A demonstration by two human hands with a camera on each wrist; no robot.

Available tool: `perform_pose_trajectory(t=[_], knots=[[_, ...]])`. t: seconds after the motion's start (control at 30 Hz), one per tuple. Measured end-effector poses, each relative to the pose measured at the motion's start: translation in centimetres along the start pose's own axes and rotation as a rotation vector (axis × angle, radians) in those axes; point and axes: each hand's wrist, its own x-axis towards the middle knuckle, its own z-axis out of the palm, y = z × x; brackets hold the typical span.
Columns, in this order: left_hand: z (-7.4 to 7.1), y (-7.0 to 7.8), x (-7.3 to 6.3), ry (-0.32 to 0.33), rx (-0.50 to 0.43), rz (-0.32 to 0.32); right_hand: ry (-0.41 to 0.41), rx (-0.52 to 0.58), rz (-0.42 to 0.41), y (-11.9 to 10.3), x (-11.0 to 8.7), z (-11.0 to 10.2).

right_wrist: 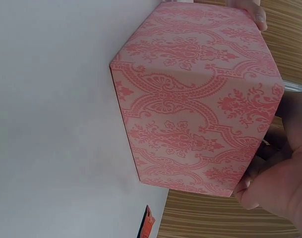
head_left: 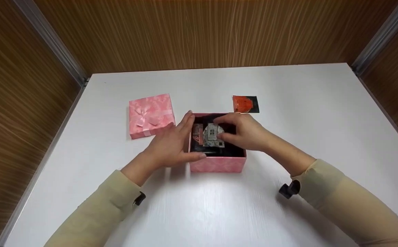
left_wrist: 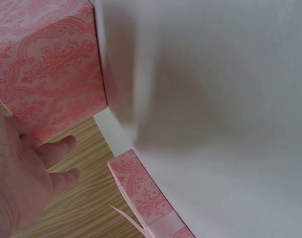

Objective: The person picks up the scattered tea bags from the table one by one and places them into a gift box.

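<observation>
An open pink patterned gift box (head_left: 217,164) with a dark inside stands before me. My left hand (head_left: 168,145) rests against its left side, fingers straight along the rim and thumb over the near corner. Inside the box is a small grey-and-black packet (head_left: 213,135) with printed writing, which my right hand (head_left: 248,132) pinches at its right side. Beside it on the left lies a packet with a pink and brown print (head_left: 197,133). In the right wrist view the box wall (right_wrist: 190,129) hides the fingertips of my right hand (right_wrist: 282,183).
The pink box lid (head_left: 152,115) with a ribbon bow lies left of the box. An orange-and-black packet (head_left: 245,104) lies behind the box on the right. The white table (head_left: 298,103) is bounded by wood-grain panels (head_left: 192,34) at the back and sides.
</observation>
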Motion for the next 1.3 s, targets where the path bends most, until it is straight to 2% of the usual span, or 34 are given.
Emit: perform_pose_trajectory(t=[0.17, 0.43, 0.83, 1.1, 1.3], knots=[[0.0, 0.0, -0.1, -0.012, -0.01, -0.012, 0.003, -0.088, -0.046, 0.1, 0.3, 0.5], [0.0, 0.0, 0.0, -0.016, -0.011, -0.005, -0.084, -0.263, -0.006, -0.1, 0.9, 1.0], [0.0, 0.0, -0.1, -0.009, -0.015, 0.004, -0.126, -0.343, -0.002, -0.3, 1.6, 1.4], [0.0, 0.0, -0.1, -0.012, -0.025, -0.011, -0.127, -0.449, 0.01, -0.4, 1.9, 2.0], [0.1, -0.1, -0.1, -0.009, -0.027, -0.011, -0.117, -0.451, -0.003, -0.2, 1.8, 2.0]])
